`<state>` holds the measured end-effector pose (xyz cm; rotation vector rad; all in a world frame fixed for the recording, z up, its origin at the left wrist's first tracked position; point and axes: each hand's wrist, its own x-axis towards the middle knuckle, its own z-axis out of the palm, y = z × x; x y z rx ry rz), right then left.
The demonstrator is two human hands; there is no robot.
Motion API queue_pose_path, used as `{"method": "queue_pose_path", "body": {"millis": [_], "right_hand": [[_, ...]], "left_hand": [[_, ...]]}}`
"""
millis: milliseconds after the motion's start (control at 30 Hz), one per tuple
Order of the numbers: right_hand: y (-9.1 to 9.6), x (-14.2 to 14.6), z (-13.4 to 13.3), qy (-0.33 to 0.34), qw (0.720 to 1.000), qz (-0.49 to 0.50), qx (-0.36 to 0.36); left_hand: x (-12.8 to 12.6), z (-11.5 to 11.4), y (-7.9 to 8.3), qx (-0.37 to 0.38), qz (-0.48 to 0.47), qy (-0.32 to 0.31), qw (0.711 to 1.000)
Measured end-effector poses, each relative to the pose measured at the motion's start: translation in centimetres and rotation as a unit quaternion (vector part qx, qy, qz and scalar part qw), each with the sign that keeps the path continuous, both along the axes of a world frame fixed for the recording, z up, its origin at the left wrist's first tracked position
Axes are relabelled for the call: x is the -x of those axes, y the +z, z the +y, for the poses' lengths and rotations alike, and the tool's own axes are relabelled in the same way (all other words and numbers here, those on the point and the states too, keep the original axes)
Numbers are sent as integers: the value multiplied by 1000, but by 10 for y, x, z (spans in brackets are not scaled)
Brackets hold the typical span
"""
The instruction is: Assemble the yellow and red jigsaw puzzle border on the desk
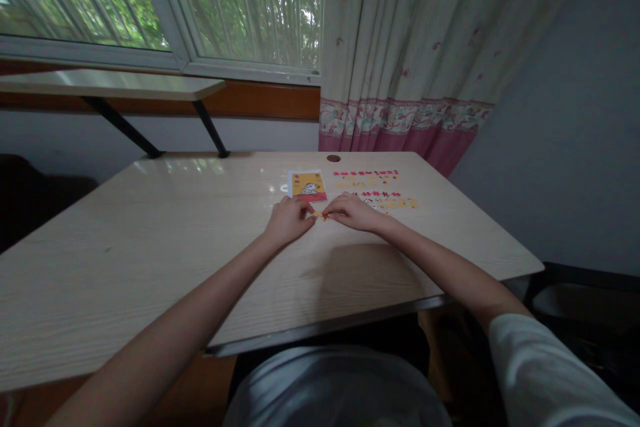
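Note:
My left hand point(291, 217) and my right hand point(353, 211) meet over the table, fingertips pinched on small yellow jigsaw puzzle pieces point(319, 214). The left holds a piece from the left side, the right a piece from the right; whether the two are joined is too small to tell. Just beyond my hands lies a picture card point(309, 187), yellow and red with a white spotted animal on it. To the right, loose red jigsaw pieces point(365, 173) and yellow jigsaw pieces point(357, 183) lie in rows, partly hidden behind my right hand.
The pale wooden table point(175, 247) has a round cable hole point(333, 158) near its back edge. A raised shelf point(115, 83) on black brackets stands at the back left. Behind are a window and a long curtain point(400, 67). A dark chair point(590, 313) is at the right.

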<state>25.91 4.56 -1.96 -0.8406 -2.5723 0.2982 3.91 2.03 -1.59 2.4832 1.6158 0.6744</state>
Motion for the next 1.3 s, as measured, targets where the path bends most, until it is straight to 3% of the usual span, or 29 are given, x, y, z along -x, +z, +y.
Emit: {"method": "queue_pose_path", "body": {"millis": [400, 833, 1133, 1300], "right_hand": [[4, 1, -1, -1, 999, -48, -11], [0, 0, 2, 12, 1000, -27, 7], [1, 0, -3, -17, 1000, -7, -8], [2, 2, -5, -14, 999, -28, -18]], "left_hand": [[0, 1, 0, 20, 35, 15, 999], [7, -5, 3, -16, 76, -55, 995], [9, -4, 2, -13, 77, -74, 994], [27, 2, 3, -38, 76, -74, 994]]}}
